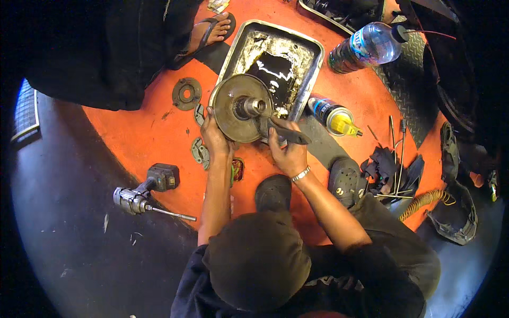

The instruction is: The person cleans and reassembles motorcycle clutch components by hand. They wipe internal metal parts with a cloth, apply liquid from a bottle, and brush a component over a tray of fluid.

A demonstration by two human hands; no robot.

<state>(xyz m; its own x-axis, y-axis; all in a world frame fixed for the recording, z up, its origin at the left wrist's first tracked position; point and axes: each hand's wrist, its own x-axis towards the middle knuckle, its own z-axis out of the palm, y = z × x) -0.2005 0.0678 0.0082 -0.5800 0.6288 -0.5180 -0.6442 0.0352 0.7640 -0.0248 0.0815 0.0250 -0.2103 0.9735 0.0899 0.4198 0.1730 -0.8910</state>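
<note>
My left hand (214,133) grips the lower left rim of a round metal pulley disc (228,114), its threaded hub facing up. The disc is tilted over the near left corner of a metal tray (305,55), where dark liquid (275,77) pools. My right hand (289,151) is closed around the dark handle of a brush (290,133). The brush's head rests against the disc's right side, near the hub; its bristles are hard to make out. Left of the disc lie a flat ring plate (178,91) and curved clutch shoes (199,152).
A cordless impact driver (151,185) with a long bit lies at left. On the right are a spray can (334,116), a large plastic bottle (366,49), thin metal rods (400,159) and a coiled yellow spring (421,202). Another person's sandalled foot (214,31) is beyond the tray.
</note>
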